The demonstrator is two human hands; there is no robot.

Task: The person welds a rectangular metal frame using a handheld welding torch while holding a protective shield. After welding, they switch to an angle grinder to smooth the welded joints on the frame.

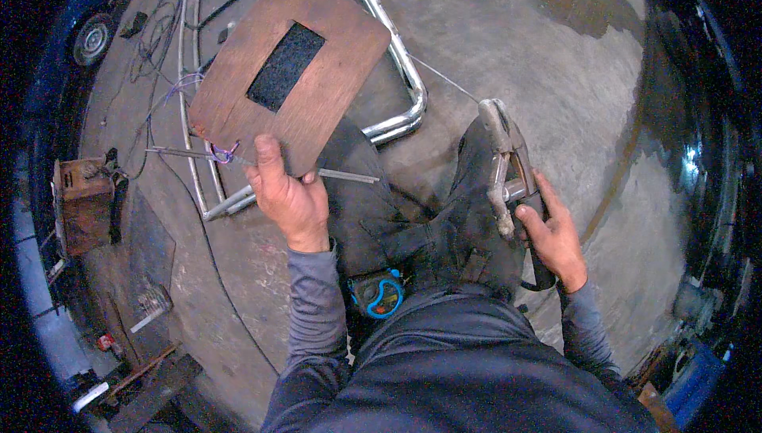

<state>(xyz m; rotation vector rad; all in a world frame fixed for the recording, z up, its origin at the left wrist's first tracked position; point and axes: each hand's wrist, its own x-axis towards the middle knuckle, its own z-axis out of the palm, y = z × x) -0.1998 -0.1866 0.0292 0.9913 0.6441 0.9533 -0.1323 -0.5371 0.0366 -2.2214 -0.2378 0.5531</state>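
Overlapping the shiny tubular frame (397,127) in view, the brown panel (319,76) with its dark window (286,65) is tilted at upper left, top and right edges unobstructed, a wide gap parting it from the electrode clamp (500,147) and concrete floor (548,52) stretching beyond. Hands: left hand (290,199) closed on the panel's lower edge, thumb in front, fingers mostly hidden, thin rods (347,176) jutting either side; right hand (556,238) wrapped around the clamp's handle, welding rod (444,76) projecting from its tip.
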